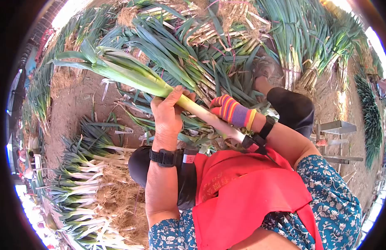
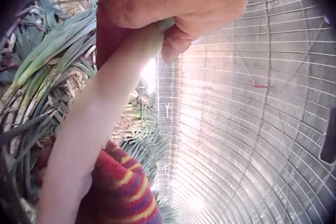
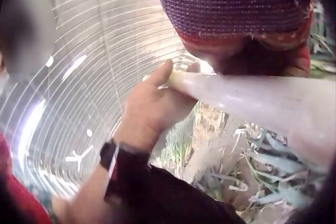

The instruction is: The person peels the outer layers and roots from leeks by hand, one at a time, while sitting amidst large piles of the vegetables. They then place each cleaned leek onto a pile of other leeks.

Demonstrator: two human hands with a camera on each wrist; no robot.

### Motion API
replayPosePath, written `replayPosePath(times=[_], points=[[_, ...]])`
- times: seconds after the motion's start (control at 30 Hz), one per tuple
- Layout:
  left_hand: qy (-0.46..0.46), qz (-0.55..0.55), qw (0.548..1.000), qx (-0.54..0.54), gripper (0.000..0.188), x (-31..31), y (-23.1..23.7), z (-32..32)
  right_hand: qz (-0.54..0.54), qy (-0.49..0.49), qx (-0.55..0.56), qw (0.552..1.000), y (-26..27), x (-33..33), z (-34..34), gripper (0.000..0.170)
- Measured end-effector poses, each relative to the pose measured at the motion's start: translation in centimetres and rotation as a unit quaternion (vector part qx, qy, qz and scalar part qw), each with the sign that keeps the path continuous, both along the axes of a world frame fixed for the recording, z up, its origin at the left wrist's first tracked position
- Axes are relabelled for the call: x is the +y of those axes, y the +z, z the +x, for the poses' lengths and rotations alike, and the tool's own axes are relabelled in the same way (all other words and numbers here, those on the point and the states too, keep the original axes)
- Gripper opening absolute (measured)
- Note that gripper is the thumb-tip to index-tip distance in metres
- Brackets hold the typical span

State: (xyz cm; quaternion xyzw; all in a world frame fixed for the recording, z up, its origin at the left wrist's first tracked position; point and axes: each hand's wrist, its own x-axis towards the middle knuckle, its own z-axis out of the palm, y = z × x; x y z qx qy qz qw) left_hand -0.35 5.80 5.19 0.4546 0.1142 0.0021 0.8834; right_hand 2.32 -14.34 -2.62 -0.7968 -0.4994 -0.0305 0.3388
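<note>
A long, thick green onion (image 1: 138, 81) slants across the front of the body, its leaves at upper left and pale stalk at lower right. My bare left hand (image 1: 167, 112) grips it where green turns to white, the thumb lying along the stalk. Further down, my right hand (image 1: 233, 111), in a striped knitted glove, holds the white part with curled fingers. In the left wrist view the pale stalk (image 2: 94, 113) runs from the bare hand past the gloved one. The right wrist view shows the glove (image 3: 236, 14) over the smooth stalk (image 3: 252, 95); the fingertips are partly hidden.
Trimmed onions with bushy roots (image 1: 113, 191) lie in a row at lower left. Loose onions (image 1: 168, 54) cover the ground ahead, and upright bundles (image 1: 291, 46) stand at upper right. A metal stand (image 1: 336, 127) is at the right. Bent knees flank the red apron (image 1: 251, 187).
</note>
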Motion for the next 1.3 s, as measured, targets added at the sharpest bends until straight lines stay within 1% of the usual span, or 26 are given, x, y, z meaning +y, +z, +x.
replayPosePath(times=[0.03, 0.1, 0.13, 0.17, 0.23, 0.27, 0.3, 0.37, 0.43, 0.5, 0.53, 0.57, 0.63, 0.67, 0.77, 0.8, 0.9, 0.93, 0.97, 1.03, 1.07, 1.1, 1.17, 1.2, 1.23, 1.3], points=[[-0.002, 0.0, 1.0, 0.0, 0.017, 0.0, 0.0, 0.0, 0.0, -0.002, 0.0, 1.0, -0.1, -0.2, -0.4, 0.019], [0.002, 0.044, 0.999, -0.015, 0.022, 0.1, 0.0, 0.1, 0.072, -0.1, 0.026, 0.992, 1.9, -0.1, -1.6, 0.02], [0.004, 0.042, 0.999, -0.013, 0.022, 0.2, -0.3, 0.2, 0.09, -0.072, -0.056, 0.992, 3.2, 0.0, -2.0, 0.014], [0.023, 0.083, 0.996, -0.007, 0.023, 0.2, -0.5, 0.4, 0.089, -0.073, -0.054, 0.992, 3.7, 0.4, -2.7, 0.014], [0.035, 0.122, 0.992, -0.004, 0.024, 0.0, -1.0, 0.7, 0.063, -0.159, 0.093, 0.981, 4.3, 1.2, -3.9, 0.011], [0.044, 0.131, 0.99, -0.005, 0.025, -0.2, -1.2, 0.8, 0.083, -0.127, -0.004, 0.988, 3.9, 1.6, -3.5, 0.011], [0.057, 0.141, 0.988, -0.004, 0.026, -0.3, -1.3, 0.9, 0.082, -0.127, -0.005, 0.988, 3.9, 1.3, -3.4, 0.011], [0.062, 0.149, 0.987, -0.003, 0.026, -0.3, -1.1, 0.7, 0.078, -0.149, 0.097, 0.981, 4.4, 1.3, -3.4, 0.013], [0.032, 0.134, 0.99, 0.017, 0.021, -0.4, -0.1, 0.1, 0.104, -0.147, 0.095, 0.979, 3.3, 1.2, -2.7, 0.013], [0.023, 0.119, 0.993, 0.01, 0.021, -0.4, -0.5, 0.0, 0.035, -0.158, 0.3, 0.94, 3.5, 1.0, -1.7, 0.016], [0.013, 0.119, 0.993, -0.005, 0.024, -0.5, -0.5, 0.0, 0.011, -0.168, 0.442, 0.881, 3.8, 0.7, -1.3, 0.017], [0.002, 0.119, 0.993, -0.02, 0.026, -0.5, -0.6, 0.0, 0.012, -0.17, 0.441, 0.881, 3.4, 0.6, -1.3, 0.017], [-0.002, 0.118, 0.993, -0.016, 0.026, -0.2, -0.4, 0.2, 0.057, -0.136, 0.323, 0.935, 2.0, 0.3, -1.2, 0.018], [-0.008, 0.119, 0.993, -0.01, 0.026, -0.1, -0.5, 0.2, 0.056, -0.136, 0.325, 0.934, 2.5, 0.5, -1.5, 0.018], [0.001, 0.132, 0.991, -0.006, 0.026, -0.1, -0.6, 0.4, 0.143, -0.131, 0.238, 0.952, 4.9, 0.9, -2.4, 0.021], [-0.001, 0.132, 0.991, -0.006, 0.026, -0.2, -0.5, 0.4, 0.062, -0.16, 0.167, 0.971, 6.3, 1.5, -2.9, 0.02], [0.021, 0.104, 0.994, 0.004, 0.02, -0.5, -0.1, 0.4, 0.069, -0.15, 0.185, 0.969, 5.7, 1.8, -2.5, 0.02], [0.002, 0.072, 0.997, -0.01, 0.02, -0.4, 0.2, 0.3, 0.086, -0.119, 0.056, 0.988, 3.4, 1.6, -1.4, 0.018], [-0.018, 0.04, 0.999, -0.022, 0.02, -0.1, 0.3, 0.0, 0.087, -0.115, 0.059, 0.988, 3.6, 1.7, -0.8, 0.018], [-0.022, 0.03, 0.998, -0.047, 0.019, 0.2, -0.4, 0.2, 0.033, -0.143, 0.26, 0.954, 5.0, 1.5, 0.0, 0.018], [-0.032, 0.055, 0.994, -0.09, 0.021, 0.0, -0.3, 0.2, 0.04, -0.183, 0.449, 0.874, 6.3, 2.0, 0.0, 0.02], [-0.044, 0.079, 0.987, -0.134, 0.024, -0.3, -0.1, 0.3, 0.043, -0.19, 0.448, 0.872, 5.8, 1.9, 0.3, 0.02], [-0.011, 0.007, 0.996, -0.087, 0.02, -1.0, 0.8, 0.1, -0.109, -0.18, 0.354, 0.911, 2.5, 1.7, 1.3, 0.023], [-0.005, 0.01, 0.996, -0.093, 0.02, -1.0, 0.4, 0.2, -0.15, -0.16, 0.108, 0.97, -1.2, 1.0, 1.5, 0.022], [0.004, 0.015, 0.995, -0.098, 0.02, -0.7, 0.0, 0.4, -0.149, -0.16, 0.108, 0.97, -2.6, 0.0, 1.4, 0.022], [0.039, 0.035, 0.993, -0.102, 0.02, 0.3, 0.1, 0.8, -0.357, -0.179, 0.046, 0.916, -4.5, -2.7, 0.2, 0.022]])
